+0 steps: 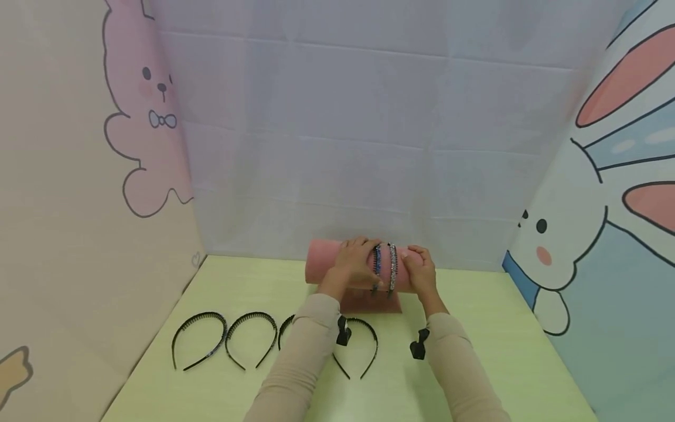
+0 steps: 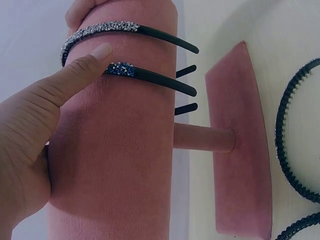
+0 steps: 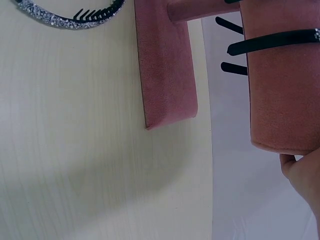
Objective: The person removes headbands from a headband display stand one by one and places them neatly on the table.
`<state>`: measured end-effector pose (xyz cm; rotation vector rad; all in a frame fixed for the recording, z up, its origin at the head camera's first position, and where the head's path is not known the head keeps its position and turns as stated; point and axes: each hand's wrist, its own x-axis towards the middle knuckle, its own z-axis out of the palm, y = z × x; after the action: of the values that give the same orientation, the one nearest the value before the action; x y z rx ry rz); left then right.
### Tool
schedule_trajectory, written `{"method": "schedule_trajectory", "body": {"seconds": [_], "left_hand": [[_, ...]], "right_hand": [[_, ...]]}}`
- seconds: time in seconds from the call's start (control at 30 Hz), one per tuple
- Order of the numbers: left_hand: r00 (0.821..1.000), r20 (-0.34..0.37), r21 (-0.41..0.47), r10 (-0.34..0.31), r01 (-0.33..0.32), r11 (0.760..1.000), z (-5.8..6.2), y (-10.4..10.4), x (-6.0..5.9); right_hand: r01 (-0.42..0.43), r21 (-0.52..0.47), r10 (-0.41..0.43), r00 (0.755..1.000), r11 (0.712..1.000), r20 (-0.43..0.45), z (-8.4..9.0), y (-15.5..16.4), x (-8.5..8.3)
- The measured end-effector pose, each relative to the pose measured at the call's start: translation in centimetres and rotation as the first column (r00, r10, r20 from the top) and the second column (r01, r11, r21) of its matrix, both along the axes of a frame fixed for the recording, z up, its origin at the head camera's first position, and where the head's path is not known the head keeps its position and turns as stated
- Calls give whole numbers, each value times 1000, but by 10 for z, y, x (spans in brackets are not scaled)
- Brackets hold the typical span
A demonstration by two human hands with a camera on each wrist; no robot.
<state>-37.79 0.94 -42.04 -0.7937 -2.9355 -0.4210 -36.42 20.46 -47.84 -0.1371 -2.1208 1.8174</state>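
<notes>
Spare headbands [image 1: 227, 343] lying on table [image 1: 474, 363] nearest wrists. Left hand [image 1: 354, 264] cupping roll [image 2: 115, 165], thumb [image 2: 75, 75] pressing blue headband [image 2: 150, 76] just below silver headband [image 2: 107, 27]. Right hand [image 1: 419, 271] bracing roll's far end, finger state unclear. Risk: uneven pushing tipping stand base [image 2: 240, 145], bands sliding off.

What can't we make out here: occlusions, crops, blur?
- Head: third headband on the table, mostly hidden by the left sleeve.
- Head: left hand covers its own grip on the blue headband; fingertips unseen.
- Right wrist: right hand cut by the frame edge; only a sliver shows under the roll.
- Left wrist: stand base and table headbands cropped at the right edge.
</notes>
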Motion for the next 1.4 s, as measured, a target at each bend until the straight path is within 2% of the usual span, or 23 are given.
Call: {"method": "schedule_trajectory", "body": {"seconds": [0.5, 0.77, 1.07, 1.3, 1.4], "left_hand": [[1000, -5, 41, 9, -9, 999, -4, -23, -4], [996, -89, 11, -3, 4, 1000, -11, -28, -4], [991, -134, 70, -19, 28, 997, -14, -41, -5], [986, -167, 63, -22, 33, 997, -17, -48, -5], [983, -182, 79, -20, 35, 996, -18, -51, -5]], "right_hand": [[4, 20, -4, 1000, 1000, -3, 0, -2, 1], [12, 24, -11, 1000, 1000, -23, -1, -3, -1], [-14, -16, 13, 1000, 1000, -28, -1, -3, 0], [0, -12, 0, 1000, 1000, 31, -1, -3, 0], [6, -7, -6, 1000, 1000, 30, -1, -4, 0]]}}
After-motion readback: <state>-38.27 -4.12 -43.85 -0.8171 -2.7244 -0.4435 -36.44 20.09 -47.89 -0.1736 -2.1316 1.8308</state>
